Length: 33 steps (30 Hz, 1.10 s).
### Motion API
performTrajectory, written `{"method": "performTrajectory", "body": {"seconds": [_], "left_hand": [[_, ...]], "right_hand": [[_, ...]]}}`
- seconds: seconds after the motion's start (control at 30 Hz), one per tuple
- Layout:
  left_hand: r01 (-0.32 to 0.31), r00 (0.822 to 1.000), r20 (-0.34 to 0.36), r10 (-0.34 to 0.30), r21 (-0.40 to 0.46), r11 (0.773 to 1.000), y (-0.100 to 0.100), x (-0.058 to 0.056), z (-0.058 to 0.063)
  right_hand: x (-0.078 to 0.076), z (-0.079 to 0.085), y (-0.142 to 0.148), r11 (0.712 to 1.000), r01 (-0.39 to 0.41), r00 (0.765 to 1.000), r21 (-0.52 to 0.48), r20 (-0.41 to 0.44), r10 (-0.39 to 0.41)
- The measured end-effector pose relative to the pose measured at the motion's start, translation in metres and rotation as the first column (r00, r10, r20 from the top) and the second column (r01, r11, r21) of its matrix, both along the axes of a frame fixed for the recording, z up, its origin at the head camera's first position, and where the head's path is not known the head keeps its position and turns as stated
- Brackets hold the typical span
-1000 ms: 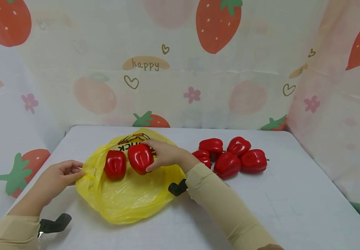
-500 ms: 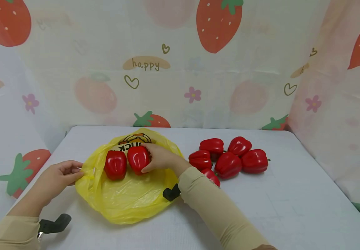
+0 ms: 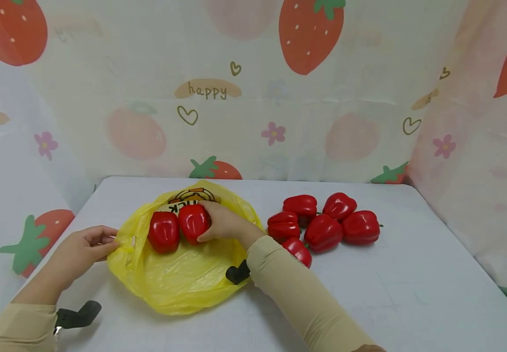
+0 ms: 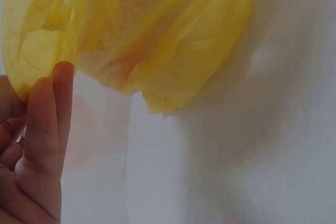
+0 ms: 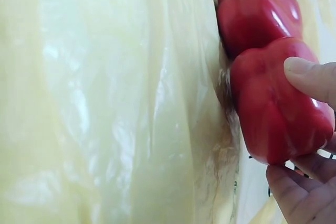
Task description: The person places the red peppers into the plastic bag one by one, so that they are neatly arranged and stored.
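A yellow plastic bag (image 3: pixel 183 288) lies spread with its mouth wide on the table. My left hand (image 3: pixel 91 249) pinches the bag's left rim between thumb and fingers; the left wrist view shows the thin film (image 4: pixel 47 51) at the fingertips. Inside the bag, one red bell pepper (image 3: pixel 163 232) sits at the left. Right beside it is a second red bell pepper (image 3: pixel 193 223), which my right hand (image 3: pixel 224 225) grips from the right. In the right wrist view, the thumb (image 5: pixel 310 77) lies on the held pepper (image 5: pixel 278 108) and the fingers reach round its other side.
Several more red bell peppers (image 3: pixel 324 233) lie in a group on the white table (image 3: pixel 411 274), right of the bag. The nearest pepper (image 3: pixel 298 252) is partly hidden by the right sleeve (image 3: pixel 297 293). A strawberry-print cloth (image 3: pixel 253 98) stands behind the table.
My right hand has moved slightly left and brought its pepper up beside the other one in the bag. The left hand keeps its place at the rim.
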<state>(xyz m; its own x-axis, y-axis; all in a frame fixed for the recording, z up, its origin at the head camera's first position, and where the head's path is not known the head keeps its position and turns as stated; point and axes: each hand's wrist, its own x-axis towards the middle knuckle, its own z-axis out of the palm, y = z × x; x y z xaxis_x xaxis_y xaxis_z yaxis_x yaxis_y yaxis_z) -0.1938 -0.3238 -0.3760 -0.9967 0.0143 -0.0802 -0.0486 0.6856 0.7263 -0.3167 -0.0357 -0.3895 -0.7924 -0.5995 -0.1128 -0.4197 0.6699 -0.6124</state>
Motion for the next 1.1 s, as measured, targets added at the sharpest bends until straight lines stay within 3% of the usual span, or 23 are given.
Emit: {"method": "performTrajectory", "body": {"seconds": [0.43, 0.67, 1.1], "left_hand": [[-0.002, 1.000, 0.001, 0.002, 0.008, 1.000, 0.001, 0.003, 0.002], [-0.009, 1.000, 0.016, 0.009, 0.007, 1.000, 0.001, 0.003, 0.002], [-0.020, 0.999, 0.031, 0.020, 0.011, 1.000, 0.001, 0.003, 0.000]], "right_hand": [[-0.003, -0.006, -0.003, 1.000, 0.000, 1.000, -0.025, 0.017, 0.000], [-0.002, -0.008, -0.004, 0.999, -0.006, 1.000, -0.034, -0.015, 0.005], [0.000, -0.011, -0.006, 0.999, 0.035, 0.999, -0.023, -0.025, -0.035]]}}
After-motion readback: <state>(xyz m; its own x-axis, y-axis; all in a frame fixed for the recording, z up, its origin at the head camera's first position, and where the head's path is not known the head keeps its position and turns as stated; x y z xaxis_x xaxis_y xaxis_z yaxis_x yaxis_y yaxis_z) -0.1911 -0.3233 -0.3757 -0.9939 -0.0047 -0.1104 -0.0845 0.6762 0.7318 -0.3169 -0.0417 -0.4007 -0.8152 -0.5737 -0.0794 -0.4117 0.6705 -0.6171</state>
